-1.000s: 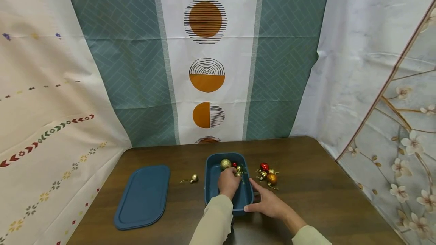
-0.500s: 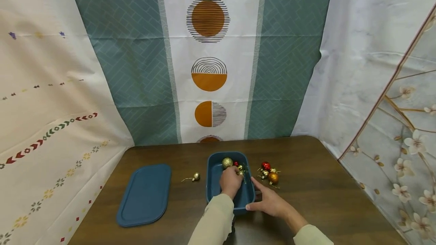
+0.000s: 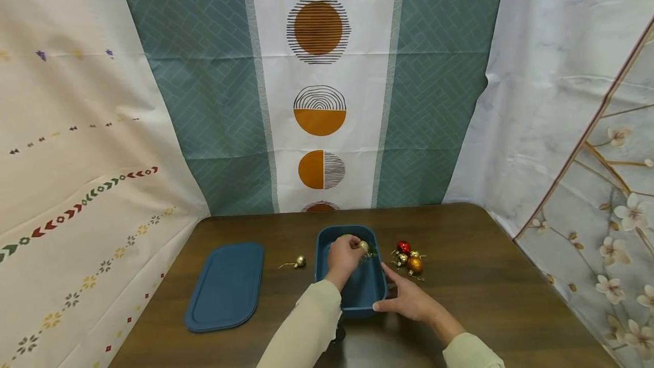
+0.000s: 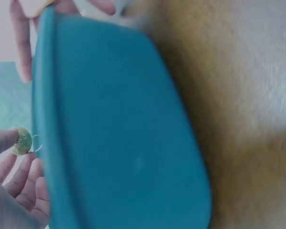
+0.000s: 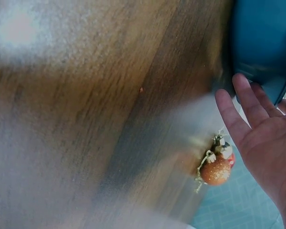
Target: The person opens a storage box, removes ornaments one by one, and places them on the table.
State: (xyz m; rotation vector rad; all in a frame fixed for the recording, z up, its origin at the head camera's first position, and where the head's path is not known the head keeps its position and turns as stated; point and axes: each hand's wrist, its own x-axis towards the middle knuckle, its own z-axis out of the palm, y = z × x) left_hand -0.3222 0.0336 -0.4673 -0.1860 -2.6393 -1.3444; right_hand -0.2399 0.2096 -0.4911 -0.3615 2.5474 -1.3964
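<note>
My left hand [image 3: 343,257] is over the blue box [image 3: 360,294], pinching a small gold glitter bauble [image 4: 23,141] between thumb and fingers; a thin loop of string hangs from it in the left wrist view. Other baubles in the box are mostly hidden behind this hand. My right hand [image 3: 411,300] rests against the box's right side near the front corner, thumb at the front and fingers along the side. In the right wrist view its fingers [image 5: 250,102] look nearly straight and touch the box wall.
Right of the box lies a cluster with a red bauble [image 3: 403,247], an orange bauble [image 3: 415,265] and small gold ones. A single gold bauble [image 3: 300,261] with string lies to its left. Further left is a flat blue lid [image 3: 225,288] on the wooden table [image 3: 485,277].
My left hand has lifted slightly from the box's floor, bringing up a gold bauble. The right hand keeps its place on the box. The head view has shifted a little.
</note>
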